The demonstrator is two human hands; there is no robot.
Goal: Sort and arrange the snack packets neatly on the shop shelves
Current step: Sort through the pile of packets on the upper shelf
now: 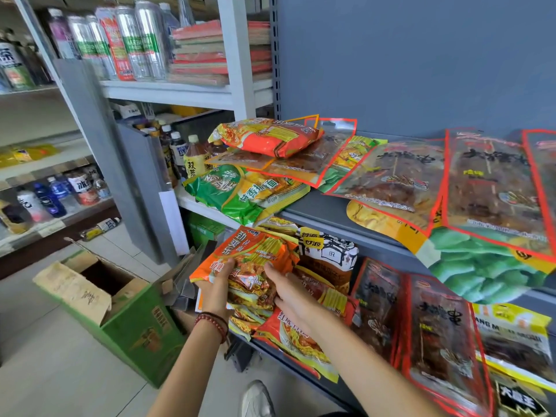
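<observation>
Atop left hand (218,284), glossy orange packet (249,251)

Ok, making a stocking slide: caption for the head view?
An orange noodle packet gripped by the left hand, touched by the right hand, at the lower shelf of snack packets.
</observation>
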